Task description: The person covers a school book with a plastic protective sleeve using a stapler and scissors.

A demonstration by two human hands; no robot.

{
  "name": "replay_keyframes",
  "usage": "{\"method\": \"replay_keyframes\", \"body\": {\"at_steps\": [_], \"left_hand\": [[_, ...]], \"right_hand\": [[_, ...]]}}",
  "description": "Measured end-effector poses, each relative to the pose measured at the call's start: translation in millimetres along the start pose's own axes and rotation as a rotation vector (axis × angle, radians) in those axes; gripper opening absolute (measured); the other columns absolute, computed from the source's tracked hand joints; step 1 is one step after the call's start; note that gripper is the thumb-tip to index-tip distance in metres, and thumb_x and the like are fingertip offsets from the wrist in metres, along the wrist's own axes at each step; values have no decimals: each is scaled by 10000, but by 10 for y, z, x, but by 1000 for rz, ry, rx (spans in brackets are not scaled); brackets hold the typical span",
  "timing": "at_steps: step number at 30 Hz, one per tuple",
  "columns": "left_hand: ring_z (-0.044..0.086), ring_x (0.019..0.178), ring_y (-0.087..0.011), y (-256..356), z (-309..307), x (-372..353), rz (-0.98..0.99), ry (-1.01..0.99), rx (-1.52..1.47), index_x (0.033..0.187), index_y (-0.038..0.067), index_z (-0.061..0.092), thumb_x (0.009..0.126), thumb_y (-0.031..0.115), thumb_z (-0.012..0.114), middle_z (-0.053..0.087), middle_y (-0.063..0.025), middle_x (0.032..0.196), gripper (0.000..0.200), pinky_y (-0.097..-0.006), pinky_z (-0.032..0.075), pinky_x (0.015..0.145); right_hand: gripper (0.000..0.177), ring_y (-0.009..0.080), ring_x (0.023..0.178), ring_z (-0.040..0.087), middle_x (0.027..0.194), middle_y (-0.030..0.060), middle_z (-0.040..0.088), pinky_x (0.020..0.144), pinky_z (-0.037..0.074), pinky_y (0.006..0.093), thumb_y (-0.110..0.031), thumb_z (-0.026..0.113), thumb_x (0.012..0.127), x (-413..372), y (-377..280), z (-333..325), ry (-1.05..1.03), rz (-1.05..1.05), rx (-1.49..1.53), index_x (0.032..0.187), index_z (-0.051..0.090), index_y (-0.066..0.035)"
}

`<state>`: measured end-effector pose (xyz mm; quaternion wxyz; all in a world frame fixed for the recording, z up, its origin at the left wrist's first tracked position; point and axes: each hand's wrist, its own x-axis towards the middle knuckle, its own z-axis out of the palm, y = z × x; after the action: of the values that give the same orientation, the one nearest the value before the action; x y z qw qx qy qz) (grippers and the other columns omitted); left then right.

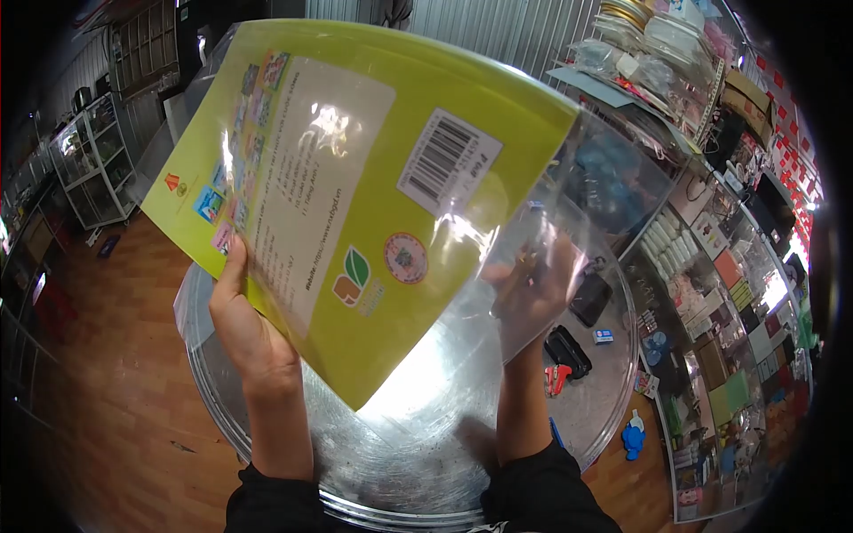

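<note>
A book (373,213) with a lime-green back cover is raised and tilted above the metal table, its barcode and printed logos facing me. My left hand (253,338) grips its lower left edge, thumb on the cover and the other fingers hidden behind. Clear plastic film wraps the book, and a loose plastic flap (622,173) sticks out past the right edge. Seen through that plastic, my right hand (538,289) has its fingers bent and closed at the film, beside the book's lower right edge. Glare blurs the fingertips there.
On the round metal table (400,466) lie a black case (569,352), a red stapler (557,379), a small blue-and-white box (603,337) and a dark flat object (591,298). A glass display counter (711,355) full of goods stands right; a shelf rack (93,160) stands left.
</note>
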<state>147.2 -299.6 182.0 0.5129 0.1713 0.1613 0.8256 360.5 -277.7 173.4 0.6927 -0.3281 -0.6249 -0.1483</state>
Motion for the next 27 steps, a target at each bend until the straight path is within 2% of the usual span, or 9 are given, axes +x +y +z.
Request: {"method": "replay_keyframes", "body": {"at_steps": [6,8,12,14,15,18,22,25,27], "left_hand": [[535,931,-207,113,-105,129,-8,-104,41,1142,-24,410,860,144,451,517,-128,1066,331,-318,449,799],[536,931,-211,159,-122,161,14,-100,78,1145,-30,406,859,138,453,513,-134,1072,335,-323,453,797],[540,924,-211,250,-141,209,-29,-156,68,1140,-41,410,861,133,448,509,-149,1076,331,-331,465,787],[542,920,-210,279,-164,230,-28,-139,67,1135,-43,417,862,130,444,513,-152,1071,325,-331,470,784],[545,917,-210,291,-192,249,-31,-140,68,1129,-44,424,862,131,442,518,-149,1064,320,-330,472,782],[550,907,-210,349,-219,280,-22,-155,75,1120,-46,434,861,133,441,529,-145,1049,315,-326,474,778],[558,886,-207,399,-210,287,64,-132,106,1115,-51,437,859,140,446,537,-148,1034,320,-313,475,773],[561,877,-205,438,-222,303,118,-101,111,1113,-52,439,856,137,448,539,-150,1030,319,-308,474,775],[562,876,-204,498,-283,334,118,-95,126,1113,-52,440,854,134,451,539,-150,1029,319,-311,474,776]], "right_hand": [[396,141,537,491,664,56,500,451,374,249,-70,777,502,-16,62,-37,2,17,-48,746,473,0],[266,105,468,445,631,54,482,455,410,248,-200,541,805,-36,105,-58,-62,-8,-81,894,493,47],[249,90,452,467,578,45,499,420,411,240,-164,566,785,-27,237,-60,0,-63,-76,894,498,49],[258,92,473,503,530,29,498,422,400,227,-171,589,772,23,231,-51,65,-242,-216,887,501,42],[331,118,469,506,525,25,498,451,410,243,-236,645,738,-44,220,-79,-15,0,-153,861,500,35],[397,141,463,500,549,24,505,452,398,257,-278,706,678,38,175,-109,-48,-151,-225,838,497,20],[399,151,471,482,590,29,517,448,382,267,-260,749,619,66,189,-103,0,-198,-243,782,490,-4],[341,126,542,499,612,37,517,484,384,223,-135,761,562,57,216,-129,-38,-157,-194,745,499,-15],[333,119,519,489,598,29,510,471,382,222,-118,755,560,44,233,-134,-54,-145,-185,751,504,-10]]}}
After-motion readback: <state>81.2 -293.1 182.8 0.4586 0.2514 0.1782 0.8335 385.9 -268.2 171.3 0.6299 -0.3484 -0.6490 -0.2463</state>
